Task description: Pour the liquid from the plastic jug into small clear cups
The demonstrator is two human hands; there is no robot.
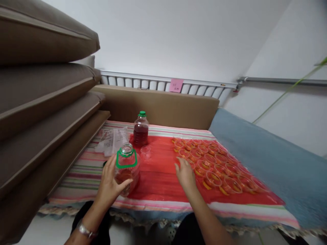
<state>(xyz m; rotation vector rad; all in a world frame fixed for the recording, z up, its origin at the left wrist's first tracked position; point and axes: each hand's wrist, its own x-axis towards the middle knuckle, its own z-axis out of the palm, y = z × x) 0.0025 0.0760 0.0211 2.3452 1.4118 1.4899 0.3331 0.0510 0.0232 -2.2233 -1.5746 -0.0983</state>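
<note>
My left hand [109, 182] is wrapped around the side of a clear plastic jug [131, 177] with a green carrying handle. The jug stands upright at the table's near side, its mouth uncapped, with liquid low inside. My right hand [186, 173] reaches forward to the left edge of a group of clear plastic cups [209, 158]. Its thumb and fingers are apart, close to a cup partly hidden behind them; whether they touch it I cannot tell. The cups stand in rows with yellowish contents at the bottom. A single clear cup [145, 149] stands apart beside the jug.
A capped bottle of dark red liquid [141, 134] stands behind the jug. Plastic packaging [116, 139] lies left of it. Red sheeting [160, 177] covers part of the striped cloth [84, 173]. Stacked brown cushions [48, 85] rise at left; a cardboard-coloured panel [166, 107] closes the back.
</note>
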